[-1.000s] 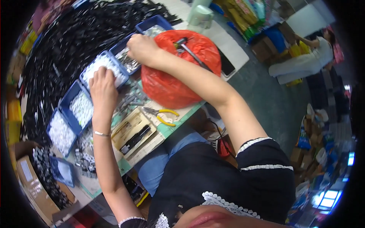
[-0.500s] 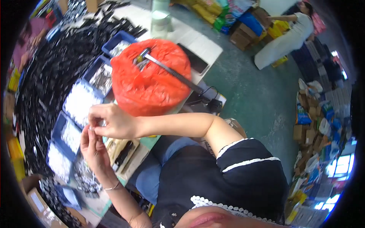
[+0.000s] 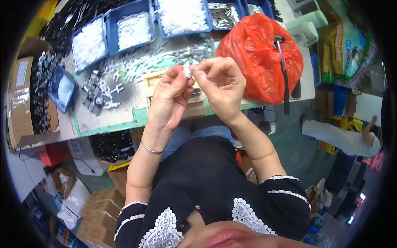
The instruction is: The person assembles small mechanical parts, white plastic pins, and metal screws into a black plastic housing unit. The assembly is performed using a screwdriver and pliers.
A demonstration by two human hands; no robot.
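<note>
My left hand (image 3: 169, 97) pinches a small white plastic piece (image 3: 187, 72) between thumb and fingertips, above the table's front edge. Close against it, the thumb and forefinger of my right hand (image 3: 223, 84) are pressed together. What those fingertips hold, if anything, is too small to make out. Under the hands lies a light wooden block (image 3: 151, 81), partly hidden by them. Behind it, loose white plastic parts (image 3: 138, 62) are scattered over the tabletop. A pile of grey metal clips (image 3: 94, 93) sits to the left of my left hand.
Blue bins of white parts (image 3: 131, 31) and a bin of metal pins (image 3: 223, 15) line the back. A red plastic bag (image 3: 252, 53) bears a black-handled hammer (image 3: 283, 70). Cardboard boxes (image 3: 21, 95) stand at left. A person (image 3: 341, 134) bends at far right.
The view has swung, so the table now spreads across the front. Both hands stay close together at the white piece, and more of my left arm shows.
</note>
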